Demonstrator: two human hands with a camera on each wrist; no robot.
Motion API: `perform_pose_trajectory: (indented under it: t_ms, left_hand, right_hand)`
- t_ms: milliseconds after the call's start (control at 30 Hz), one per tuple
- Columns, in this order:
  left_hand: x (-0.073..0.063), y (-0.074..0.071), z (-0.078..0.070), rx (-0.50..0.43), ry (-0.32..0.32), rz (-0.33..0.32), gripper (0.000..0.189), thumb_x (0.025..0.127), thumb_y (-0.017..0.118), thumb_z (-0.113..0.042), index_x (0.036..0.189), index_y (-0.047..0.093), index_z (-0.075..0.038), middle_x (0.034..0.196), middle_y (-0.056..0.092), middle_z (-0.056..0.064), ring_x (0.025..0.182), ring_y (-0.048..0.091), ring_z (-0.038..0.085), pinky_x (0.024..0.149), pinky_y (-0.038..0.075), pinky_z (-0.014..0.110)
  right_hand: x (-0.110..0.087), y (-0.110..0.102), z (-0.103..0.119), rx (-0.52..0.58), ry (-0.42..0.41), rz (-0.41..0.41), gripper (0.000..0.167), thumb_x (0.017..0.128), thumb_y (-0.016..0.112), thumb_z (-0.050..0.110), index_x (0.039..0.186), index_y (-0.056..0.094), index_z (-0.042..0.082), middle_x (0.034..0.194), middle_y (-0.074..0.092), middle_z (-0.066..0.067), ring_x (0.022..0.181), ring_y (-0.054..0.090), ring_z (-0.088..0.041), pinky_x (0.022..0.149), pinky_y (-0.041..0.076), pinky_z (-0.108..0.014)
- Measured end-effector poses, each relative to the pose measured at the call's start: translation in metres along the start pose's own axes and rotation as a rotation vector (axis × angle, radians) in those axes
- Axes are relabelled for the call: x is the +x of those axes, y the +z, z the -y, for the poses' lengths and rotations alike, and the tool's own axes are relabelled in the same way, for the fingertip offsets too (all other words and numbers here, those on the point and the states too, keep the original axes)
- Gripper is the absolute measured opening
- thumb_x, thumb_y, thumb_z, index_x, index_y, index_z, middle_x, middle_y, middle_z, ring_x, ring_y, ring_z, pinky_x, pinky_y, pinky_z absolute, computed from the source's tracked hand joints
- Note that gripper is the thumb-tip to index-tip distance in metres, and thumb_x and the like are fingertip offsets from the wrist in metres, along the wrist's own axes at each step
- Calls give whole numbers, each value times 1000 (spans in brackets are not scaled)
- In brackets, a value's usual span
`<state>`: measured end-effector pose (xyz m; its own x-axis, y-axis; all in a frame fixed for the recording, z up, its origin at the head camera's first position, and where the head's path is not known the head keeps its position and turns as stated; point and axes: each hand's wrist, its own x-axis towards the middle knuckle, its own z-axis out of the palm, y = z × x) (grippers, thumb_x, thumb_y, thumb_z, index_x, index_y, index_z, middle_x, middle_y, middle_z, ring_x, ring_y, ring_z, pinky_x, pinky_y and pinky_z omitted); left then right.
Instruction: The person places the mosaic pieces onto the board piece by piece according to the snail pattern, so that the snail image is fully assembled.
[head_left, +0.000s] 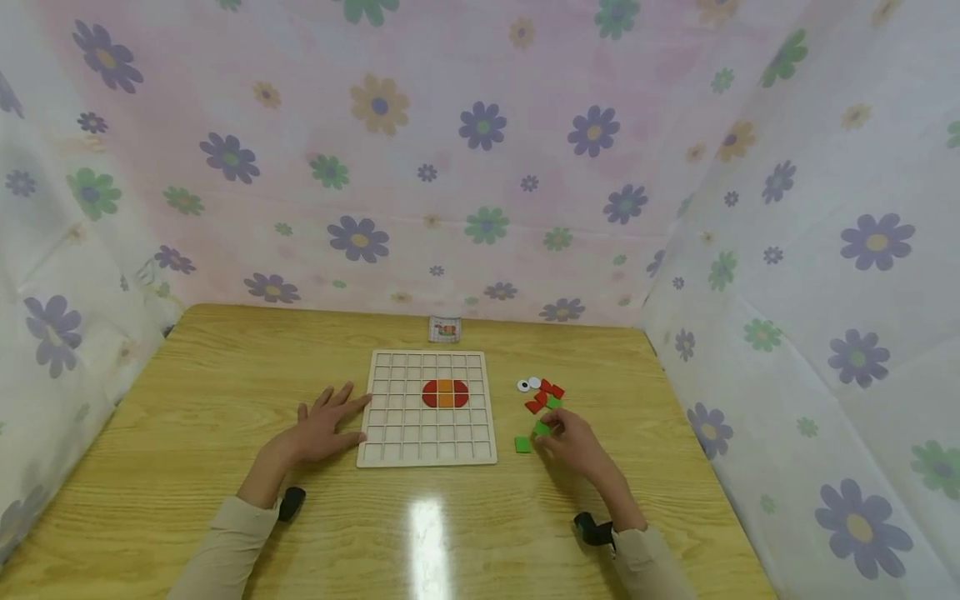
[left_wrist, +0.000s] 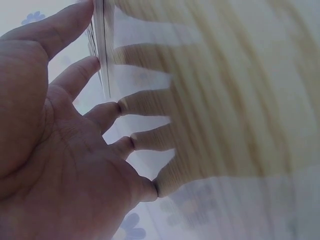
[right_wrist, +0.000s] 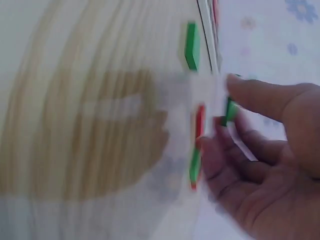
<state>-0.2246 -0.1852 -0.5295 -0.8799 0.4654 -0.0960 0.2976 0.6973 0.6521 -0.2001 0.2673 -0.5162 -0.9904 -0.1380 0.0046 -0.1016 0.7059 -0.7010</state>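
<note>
My right hand [head_left: 576,448] pinches a small green square tile [head_left: 541,428] between thumb and fingers, held above the table in the right wrist view. One green tile [head_left: 522,445] lies just left of that hand; another green tile [head_left: 553,402] is beyond it among several red pieces [head_left: 534,407]. My left hand [head_left: 318,435] has its fingers spread, fingertips down on the table, thumb and index at the left edge of a wooden grid board [head_left: 397,429]. Right of the board's middle, orange squares [head_left: 446,400] sit between red rounded pieces [head_left: 430,394], forming an oval.
Behind the board lies a small picture card [head_left: 445,330]. A white disc with a black dot [head_left: 523,386] and a plain white disc [head_left: 535,382] lie beside the red pieces. Flowered cloth [head_left: 420,192] encloses the wooden table [head_left: 225,375] at the back and sides.
</note>
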Motion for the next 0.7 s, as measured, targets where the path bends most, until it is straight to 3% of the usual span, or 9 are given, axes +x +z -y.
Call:
perform_pose_trajectory:
  t_ms: [167,300,500,700]
  left_hand:
    - [0,-1,-1,8,8,-4,68,100,66,-36,156,41,-7,164,15,33,148,3,62,101,-1,88]
    - [0,-1,-2,20,6,-3,68,100,66,-36,156,41,-8,164,15,33,148,4,62,101,0,88]
    - [-2,-2,-4,12,5,0,68,100,66,-35,156,41,-7,164,15,34,147,3,63,102,-1,87]
    - [-2,-1,-3,11,8,-4,68,100,65,-35,156,40,-6,164,14,34,147,2,62,102,-2,87]
  right_hand:
    - [13,21,12,171,-84,-89,29,86,80,3,113,71,1,101,68,-9,87,64,-18,71,57,-24]
    - [20,33,19,252,-159,-91,26,85,82,5,110,75,2,96,71,-10,86,66,-16,70,59,-24]
    - [27,43,30,183,-243,23,19,84,84,11,102,76,8,96,72,-6,86,64,-19,68,57,-26]
    - [34,51,43,88,-299,115,21,86,83,9,104,73,9,102,70,-3,89,60,-24,67,54,-26]
